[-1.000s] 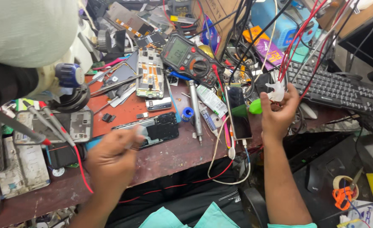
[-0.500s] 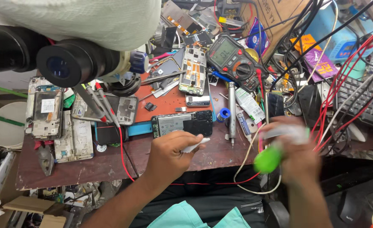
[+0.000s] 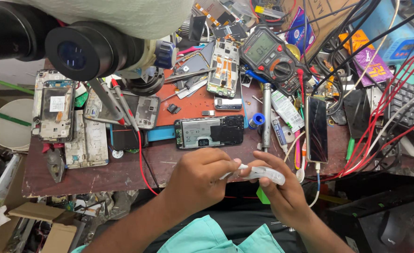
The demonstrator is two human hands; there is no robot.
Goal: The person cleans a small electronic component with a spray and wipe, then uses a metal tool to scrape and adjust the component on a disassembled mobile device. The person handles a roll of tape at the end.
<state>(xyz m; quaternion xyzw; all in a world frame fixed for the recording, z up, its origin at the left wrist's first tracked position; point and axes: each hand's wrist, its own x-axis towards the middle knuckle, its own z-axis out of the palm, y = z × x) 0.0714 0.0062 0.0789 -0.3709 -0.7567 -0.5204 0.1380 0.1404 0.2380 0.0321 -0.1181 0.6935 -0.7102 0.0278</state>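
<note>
Nearest: left hand [image 3: 200, 180] closed, pinching small white stick-like tool [image 3: 232, 171] betw. thumb & fingers. Right hand [image 3: 282, 192] curled round clear plastic bottle [image 3: 265, 174], green cap [image 3: 263, 194] below; tool tip touching bottle. Both at front edge of bench [image 3: 99, 175], over lap.

Just beyond: opened phone [image 3: 209, 131], back off, flat on bench. Right of it: metal pen-shaped tool [image 3: 266, 115], black phone [image 3: 316, 129] w/ cable plugged in.

Left: stripped phone frames [image 3: 57, 110], red probe leads [image 3: 122, 105].

Farther: orange mat [image 3: 193, 105], multimeter [image 3: 270, 58], wire tangle [image 3: 380, 93], keyboard [image 3: 410, 110] at right. Microscope eyepieces [image 3: 80, 47] top left.
</note>
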